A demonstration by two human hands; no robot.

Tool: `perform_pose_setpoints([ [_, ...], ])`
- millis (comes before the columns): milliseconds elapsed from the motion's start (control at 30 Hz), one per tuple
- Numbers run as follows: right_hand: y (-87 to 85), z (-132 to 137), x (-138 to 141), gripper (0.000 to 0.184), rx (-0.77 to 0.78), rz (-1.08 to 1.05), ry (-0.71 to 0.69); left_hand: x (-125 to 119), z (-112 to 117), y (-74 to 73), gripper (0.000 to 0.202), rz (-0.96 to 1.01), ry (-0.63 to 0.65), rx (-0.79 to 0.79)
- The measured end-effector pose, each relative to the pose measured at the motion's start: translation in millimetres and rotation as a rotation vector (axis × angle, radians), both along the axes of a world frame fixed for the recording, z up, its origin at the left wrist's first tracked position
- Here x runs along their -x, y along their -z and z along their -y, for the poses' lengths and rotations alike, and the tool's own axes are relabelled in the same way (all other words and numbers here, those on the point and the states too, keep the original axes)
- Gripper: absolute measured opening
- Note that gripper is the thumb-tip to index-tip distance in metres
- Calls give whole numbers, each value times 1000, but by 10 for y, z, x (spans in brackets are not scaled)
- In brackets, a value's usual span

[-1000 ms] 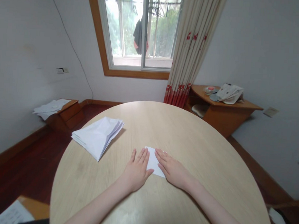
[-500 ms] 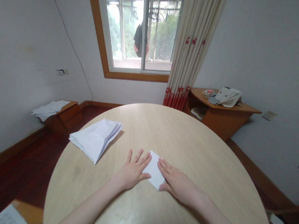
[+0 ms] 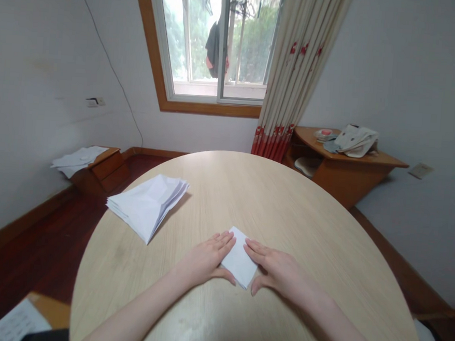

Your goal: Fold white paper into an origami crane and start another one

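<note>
A small folded sheet of white paper (image 3: 240, 258) lies flat on the round wooden table (image 3: 279, 205), between my two hands. My left hand (image 3: 212, 257) rests on its left edge, fingers stretched out close together and thumb along the near left side. On the right edge lie the fingertips of my right hand (image 3: 273, 267), stretched out, with the thumb apart on the table beside the paper's near corner. Neither hand grips the paper; both press on it from above. Parts of its side edges are hidden under my fingers.
A stack of folded white papers (image 3: 147, 201) lies at the table's left. Beyond the table stand a low cabinet (image 3: 106, 175) with papers on it and a wooden desk (image 3: 352, 171) holding a cloth bag (image 3: 358, 140). A curtain (image 3: 292, 81) hangs beside the window.
My left fingers have drawn together from being spread. My right thumb has slid off the paper's near corner onto the table. The view has tilted slightly downward.
</note>
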State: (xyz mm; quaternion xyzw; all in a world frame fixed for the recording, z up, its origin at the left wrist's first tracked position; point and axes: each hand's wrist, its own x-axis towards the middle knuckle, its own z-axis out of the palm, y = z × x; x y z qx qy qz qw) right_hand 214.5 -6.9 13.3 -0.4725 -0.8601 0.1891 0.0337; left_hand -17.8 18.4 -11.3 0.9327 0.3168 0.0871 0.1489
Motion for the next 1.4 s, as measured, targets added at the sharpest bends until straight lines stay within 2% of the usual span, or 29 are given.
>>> perform_pose_setpoints([
  [100, -42, 6, 7, 74, -28, -29, 11, -6, 14, -27, 91, -16, -15, 11],
  [300, -133, -3, -5, 57, -26, -72, 20, 7, 10, -61, 84, -8, -17, 46],
  [367, -129, -6, -10, 58, -28, -56, 20, 3, 12, -52, 88, -12, -19, 44],
  [467, -91, -6, -13, 73, -51, -44, 8, -11, 23, -35, 96, -14, -27, 26],
  [533, -65, -4, -12, 75, -75, -51, -1, -18, 30, -33, 95, -17, -32, 13],
  [733, -69, -19, -30, 57, -74, -57, -21, -14, 39, -87, 92, -67, -24, 38],
  [867, -76, -19, -39, 47, -63, -94, -13, -18, 60, -125, 88, -27, -47, 40],
  [1000, -71, 17, -19, 33, -127, -91, 10, -24, 75, -119, 77, 26, -75, 23],
  [1133, -57, 50, 23, 36, -209, -96, -14, -21, 52, -42, 53, 75, -130, -7],
  [1267, 25, 46, 95, 44, -284, -74, 2, -43, 31, 17, 47, 171, -208, -38],
  [1400, 132, 25, 168, 45, -383, -81, 31, -69, 48, -1, 41, 231, -248, -71],
])
